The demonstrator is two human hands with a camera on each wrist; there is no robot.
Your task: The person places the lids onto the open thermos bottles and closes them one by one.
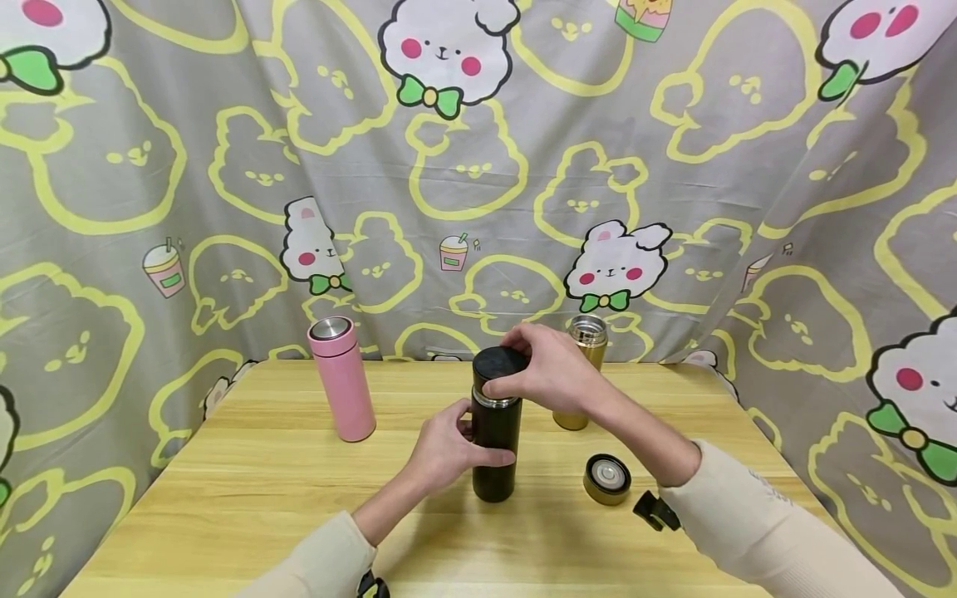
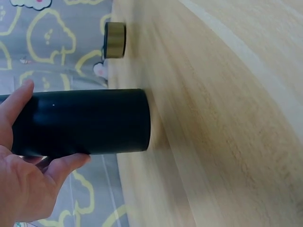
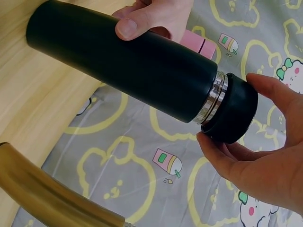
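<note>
The step in hand looks to be working the round black lid at the mouth of the tall matte-black cylindrical bottle; whether it is coming off or going on, I cannot tell. The bottle stands upright near the middle of the wooden tabletop, a band of its shiny steel neck showing under the lid, which seems slightly tilted. Either way, the next move calls for a level lid and a steady bottle.

The left hand reaches in from the near left, curled part-way round the bottle's body—thumb across the near side, fingers behind. The right hand comes from the near right and pinches the lid from above, thumb near, fingertips far, opened only to the lid's width.

To the right lies a short gold lid, with an uncapped gold metal bottle beyond it; a capped pink cylindrical bottle stands far left.
</note>
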